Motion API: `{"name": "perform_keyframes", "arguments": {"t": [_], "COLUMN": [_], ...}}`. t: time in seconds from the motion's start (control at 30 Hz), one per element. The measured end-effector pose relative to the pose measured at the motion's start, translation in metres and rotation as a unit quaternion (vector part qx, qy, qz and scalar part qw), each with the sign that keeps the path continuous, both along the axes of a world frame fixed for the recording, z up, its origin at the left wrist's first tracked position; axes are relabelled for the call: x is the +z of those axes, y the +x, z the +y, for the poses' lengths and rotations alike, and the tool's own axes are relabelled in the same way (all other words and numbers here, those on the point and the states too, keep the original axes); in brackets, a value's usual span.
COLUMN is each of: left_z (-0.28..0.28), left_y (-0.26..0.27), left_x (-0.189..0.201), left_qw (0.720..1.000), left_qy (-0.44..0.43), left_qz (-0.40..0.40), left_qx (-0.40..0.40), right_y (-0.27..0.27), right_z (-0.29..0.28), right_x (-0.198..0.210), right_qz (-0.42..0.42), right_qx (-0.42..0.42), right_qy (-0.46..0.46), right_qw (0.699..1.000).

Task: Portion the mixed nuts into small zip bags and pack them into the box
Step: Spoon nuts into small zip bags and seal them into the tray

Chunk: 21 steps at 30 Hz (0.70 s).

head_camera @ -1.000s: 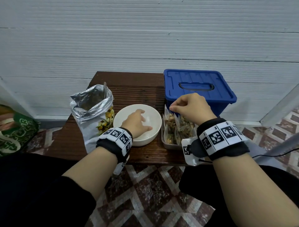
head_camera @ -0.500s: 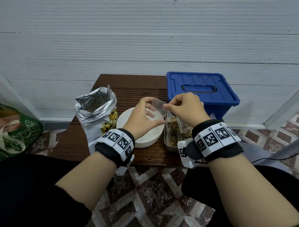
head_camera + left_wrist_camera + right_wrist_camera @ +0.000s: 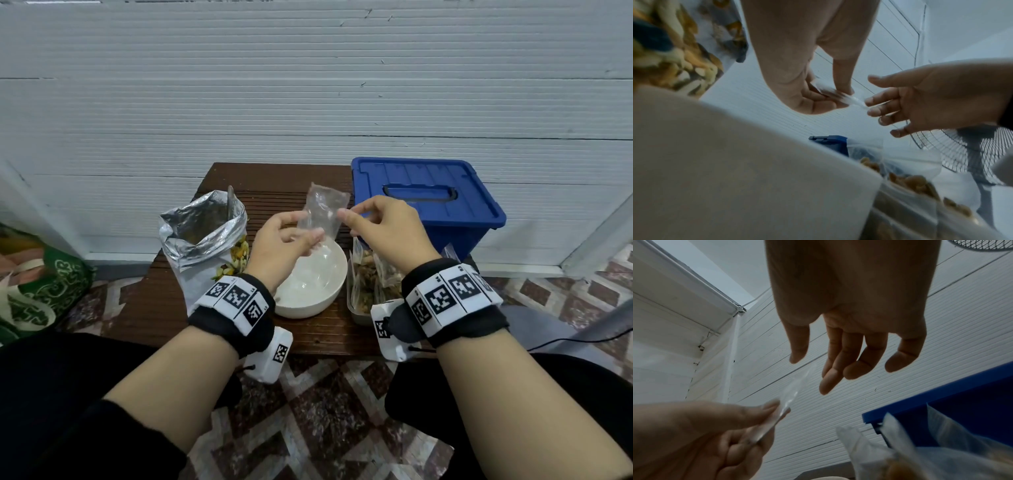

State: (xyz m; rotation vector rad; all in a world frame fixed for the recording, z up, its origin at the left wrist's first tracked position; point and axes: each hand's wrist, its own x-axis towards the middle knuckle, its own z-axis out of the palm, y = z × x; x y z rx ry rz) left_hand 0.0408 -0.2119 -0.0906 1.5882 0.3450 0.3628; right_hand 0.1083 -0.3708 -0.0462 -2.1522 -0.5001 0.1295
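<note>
Since a second ago left hand (image 3: 279, 241) has come up out of the white bowl (image 3: 310, 284); right hand (image 3: 387, 229) has left the filled bags in the tray (image 3: 356, 308). Empty zip bag (image 3: 322, 214) now upright above bowl, pinched at its lower part by left thumb and fingers. Right hand just beside bag's edge, fingers loosely spread, gripping nothing. Foil nut bag (image 3: 202, 236) open at left. Blue box (image 3: 424, 202) lid on, behind tray
</note>
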Motion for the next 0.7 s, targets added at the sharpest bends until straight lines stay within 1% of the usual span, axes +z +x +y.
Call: {"name": "perform_keyframes", "arguments": {"t": [0.07,0.13,0.2,0.27,0.4,0.47,0.53,0.6,0.7], "left_z": [-0.003,-0.008,-0.012,-0.012,-0.006,-0.003,-0.002,-0.003,-0.005], "left_y": [0.002,0.003,0.003,0.001,0.000,0.000,0.001,0.001,0.001], "left_x": [0.001,0.003,0.005,0.006,0.010,0.011,0.012,0.014,0.013], "left_qw": [0.998,0.996,0.994,0.994,0.994,0.994,0.991,0.986,0.983], "left_qy": [-0.046,-0.080,-0.094,-0.102,-0.103,-0.089,-0.102,-0.133,-0.148], "left_qz": [-0.017,-0.024,-0.027,-0.030,-0.026,-0.029,-0.042,-0.058,-0.061], "left_qx": [0.032,0.043,0.039,0.035,0.036,0.048,0.071,0.087,0.092], "right_y": [-0.005,-0.009,-0.010,-0.008,-0.006,-0.007,-0.008,-0.009,-0.007], "right_z": [0.002,0.005,0.006,0.005,-0.001,-0.002,-0.002,-0.001,-0.002], "right_x": [0.001,0.001,0.002,0.003,0.009,0.011,0.011,0.010,0.009], "right_qz": [0.043,0.078,0.082,0.070,0.066,0.074,0.083,0.090,0.095], "right_qx": [0.033,0.049,0.047,0.050,0.096,0.119,0.128,0.122,0.086], "right_qy": [0.026,0.069,0.098,0.093,0.031,0.013,0.004,0.006,0.051], "right_qw": [0.998,0.993,0.991,0.992,0.993,0.990,0.988,0.988,0.991]}}
